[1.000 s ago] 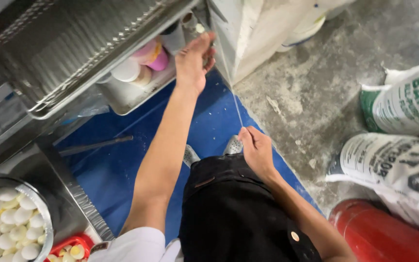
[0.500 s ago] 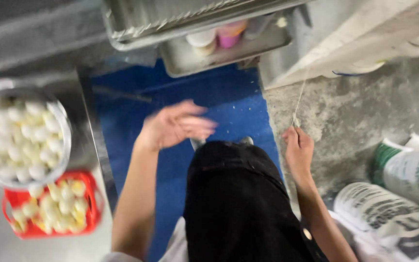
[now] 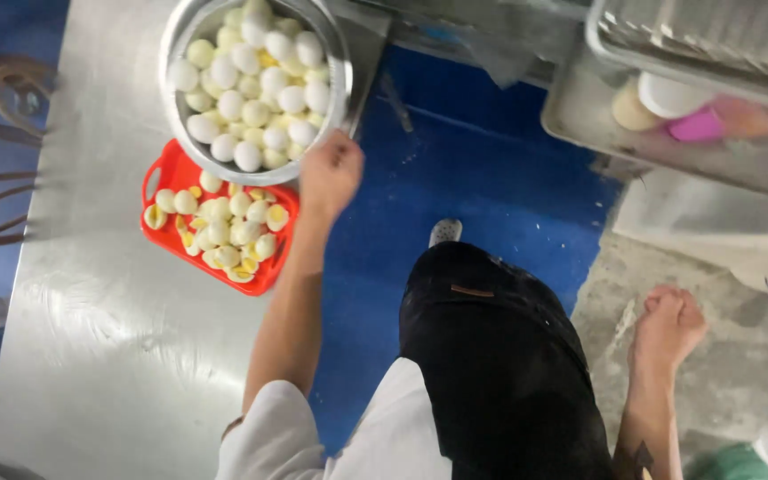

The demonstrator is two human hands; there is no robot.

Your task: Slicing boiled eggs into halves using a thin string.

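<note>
My left hand [image 3: 331, 173] reaches out over the steel table [image 3: 108, 338], fingers curled at the near rim of a round metal bowl [image 3: 341, 84] heaped with peeled white eggs. Just below the bowl, left of that hand, sits a red plastic basket [image 3: 160, 173] of halved eggs with yellow yolks. My right hand [image 3: 673, 324] hangs low at my side over the grey concrete floor, closed in a fist. A thin pale streak shows beside it, and I cannot tell whether the hand holds it. My black trousers [image 3: 500, 356] fill the lower middle.
Blue floor [image 3: 491, 178] lies between table and shelf. A metal rack tray [image 3: 580, 116] at upper right holds a white lid, a pink cup and a tan cup. A shoe tip [image 3: 444, 231] shows by the trousers. Brown hose coils lie far left.
The view swung left onto the table. My left hand left the shelf tray, crossed the blue floor and reached the bowl's rim. My right hand dropped lower and stays closed.
</note>
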